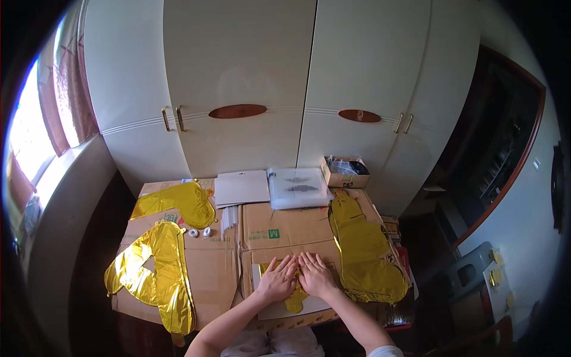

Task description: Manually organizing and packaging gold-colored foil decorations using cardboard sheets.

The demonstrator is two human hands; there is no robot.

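My left hand point(278, 279) and my right hand point(316, 276) lie side by side, palms down with fingers stretched out. Both press on a folded gold foil balloon point(294, 304), mostly hidden beneath them. It rests on a white card point(315, 305) near the table's front edge. Left of my hands lies a flat gold foil balloon point(172, 268) shaped like a letter A. Another gold foil balloon point(193, 201) is behind it. On the right, a larger gold foil balloon point(366, 256) lies flat and reaches the table's edge.
Flattened cardboard point(208, 273) covers the table. Along the back are white cards point(242, 188), a stack of clear plastic bags point(297, 196) and a small carton point(345, 179). White straws point(228, 223) and two small white rolls point(207, 232) lie mid-left. A grey stool point(467, 273) stands right.
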